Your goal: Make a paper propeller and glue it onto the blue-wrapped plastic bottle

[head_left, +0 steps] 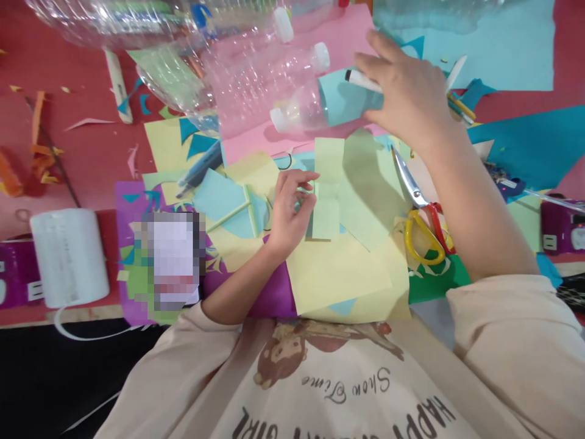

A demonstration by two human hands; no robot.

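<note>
My left hand (291,210) hovers at the left edge of a folded pale green paper strip (328,210), fingers loosely curled and apart, with nothing seen in them. Farther out, my right hand (406,91) is stretched with its fingers spread. A white marker with a black end (363,80) shows between its thumb and forefinger; its other end is hidden by the hand. Below the marker lies a clear plastic bottle (299,114) with light blue paper (340,100) around it. Scissors with yellow and red handles (423,225) lie beside my right forearm.
Several clear bottles (269,70) lie on pink paper (351,36) at the back. A phone (173,256), partly blurred, and a white cylindrical object (69,257) are at left. Pale yellow paper (347,274) covers the near middle. Paper scraps and a box cutter (117,85) are scattered around.
</note>
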